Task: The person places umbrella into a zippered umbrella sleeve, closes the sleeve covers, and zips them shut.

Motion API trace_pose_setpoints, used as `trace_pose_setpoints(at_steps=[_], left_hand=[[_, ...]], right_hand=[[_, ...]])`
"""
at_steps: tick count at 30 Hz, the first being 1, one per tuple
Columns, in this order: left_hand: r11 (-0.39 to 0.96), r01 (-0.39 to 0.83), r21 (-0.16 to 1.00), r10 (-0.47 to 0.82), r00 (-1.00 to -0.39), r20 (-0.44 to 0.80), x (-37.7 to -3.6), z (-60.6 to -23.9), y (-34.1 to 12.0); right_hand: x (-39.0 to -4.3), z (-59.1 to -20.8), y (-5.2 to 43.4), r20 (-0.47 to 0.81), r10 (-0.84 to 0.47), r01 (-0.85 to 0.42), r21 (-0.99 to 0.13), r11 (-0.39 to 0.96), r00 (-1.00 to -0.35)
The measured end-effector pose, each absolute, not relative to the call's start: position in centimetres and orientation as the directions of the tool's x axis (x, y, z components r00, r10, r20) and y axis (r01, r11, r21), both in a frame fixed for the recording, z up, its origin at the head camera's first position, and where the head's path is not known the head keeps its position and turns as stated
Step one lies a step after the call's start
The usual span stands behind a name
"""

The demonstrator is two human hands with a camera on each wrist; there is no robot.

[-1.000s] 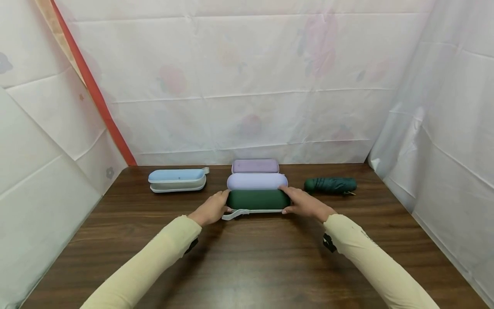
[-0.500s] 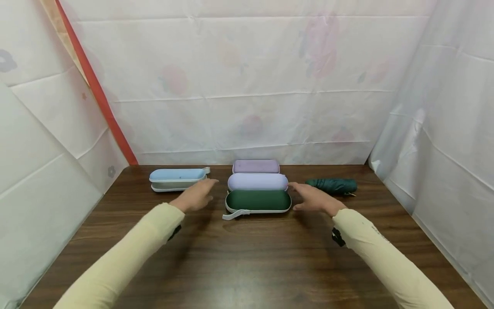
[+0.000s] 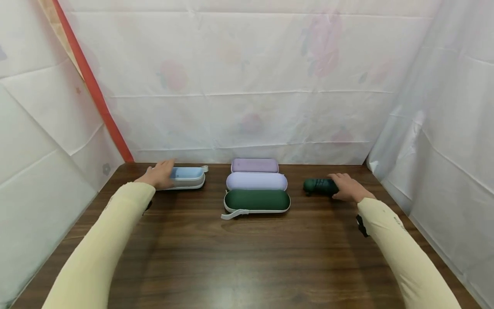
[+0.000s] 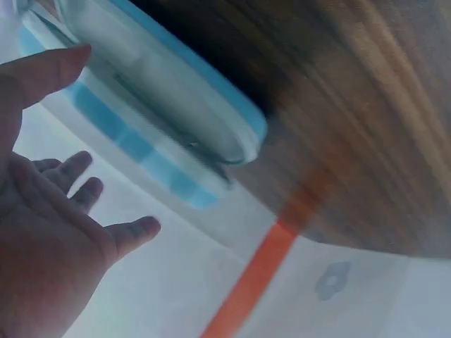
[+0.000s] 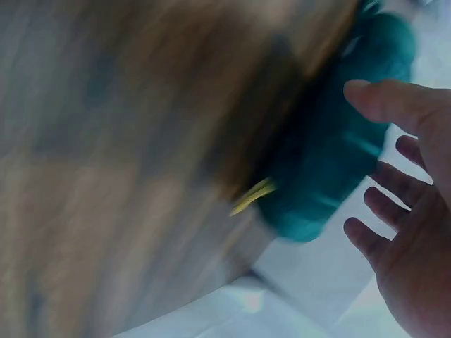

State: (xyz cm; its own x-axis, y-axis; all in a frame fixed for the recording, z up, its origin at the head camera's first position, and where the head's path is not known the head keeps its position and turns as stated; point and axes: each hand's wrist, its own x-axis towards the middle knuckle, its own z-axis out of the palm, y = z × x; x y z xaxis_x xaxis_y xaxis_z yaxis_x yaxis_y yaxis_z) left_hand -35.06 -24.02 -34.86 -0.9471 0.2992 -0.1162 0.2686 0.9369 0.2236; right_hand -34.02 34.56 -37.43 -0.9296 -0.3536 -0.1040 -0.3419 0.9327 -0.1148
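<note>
Hands [image 3: 160, 175] over blue case [image 3: 188, 177], green umbrella [image 3: 318, 186]

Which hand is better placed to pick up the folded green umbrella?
The right hand. It is at the near end of the folded green umbrella, fingers spread open beside it in the wrist view. The left hand is far across the table, at the blue case.
</note>
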Motion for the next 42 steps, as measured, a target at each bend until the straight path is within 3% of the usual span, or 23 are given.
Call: trace_pose_setpoints(at_steps=[8,19,31,42], left_hand=[[0.94,0.221,0.258,0.267,-0.951,-0.156,-35.3,-35.6,-24.5],[0.968,0.197,0.158,0.223,-0.959,-0.172,-35.2,-35.9,-24.1],[0.943,0.148,0.298,0.22,-0.949,-0.226,-34.8,-35.8,-24.5],[0.88,0.257,0.399,0.363,-0.907,-0.216,-33.5,-33.7,-24.4]], right_hand=[[-33.7,-38.3,37.2,-0.088,-0.343,-0.331,-0.128,0.935,-0.935],[-33.6,-38.0,36.5,-0.106,-0.339,-0.334,-0.06,0.941,-0.935],[-34.3,-38.9,36.7,-0.084,-0.299,-0.304,0.051,0.951,-0.95],[-35.3,-39.8,36.4,-0.084,-0.301,-0.305,0.04,0.952,-0.95]])
